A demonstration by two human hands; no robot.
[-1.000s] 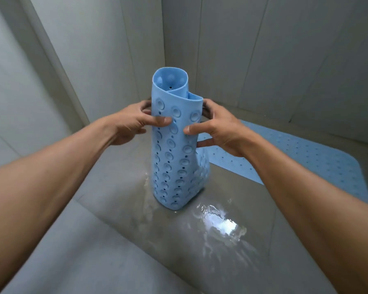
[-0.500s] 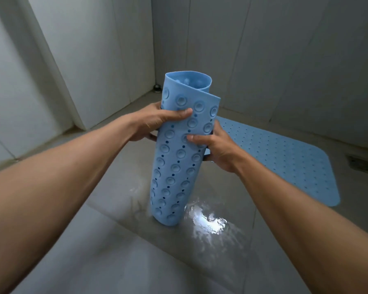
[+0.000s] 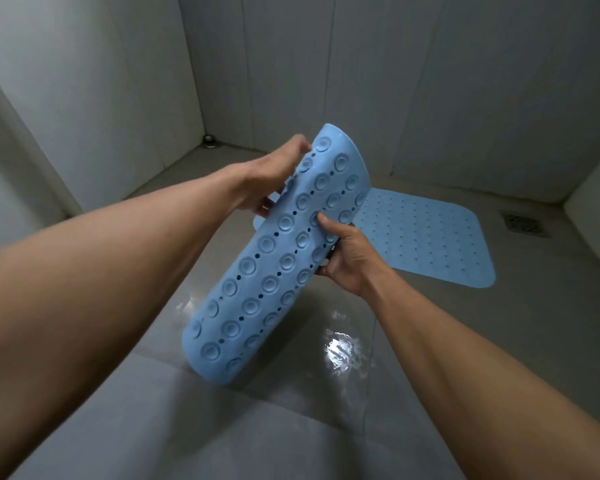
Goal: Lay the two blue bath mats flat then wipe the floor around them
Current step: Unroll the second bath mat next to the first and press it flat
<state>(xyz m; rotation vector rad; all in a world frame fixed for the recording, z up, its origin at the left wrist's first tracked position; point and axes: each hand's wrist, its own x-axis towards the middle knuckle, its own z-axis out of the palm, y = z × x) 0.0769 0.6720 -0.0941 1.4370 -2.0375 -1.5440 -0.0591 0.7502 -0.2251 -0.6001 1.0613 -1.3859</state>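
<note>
A rolled blue bath mat [image 3: 271,271] with suction cups facing outward is held tilted in the air over the wet floor, its upper end leaning away to the right. My left hand [image 3: 274,178] grips its upper left edge. My right hand [image 3: 347,258] holds its right side near the middle, thumb on the cups. A second blue bath mat [image 3: 423,237] lies flat on the floor behind, partly hidden by the roll and my right hand.
The grey tiled floor [image 3: 326,393] is wet, with a shiny puddle [image 3: 340,351] just right of the roll's lower end. A floor drain [image 3: 522,223] sits at the far right. Tiled walls close in behind and left; a small round fitting [image 3: 208,139] sits in the far corner.
The rolled mat has been lifted off the floor and tipped from upright to slanting. My right hand slid lower along its side; the view pulled back, showing more floor and the drain.
</note>
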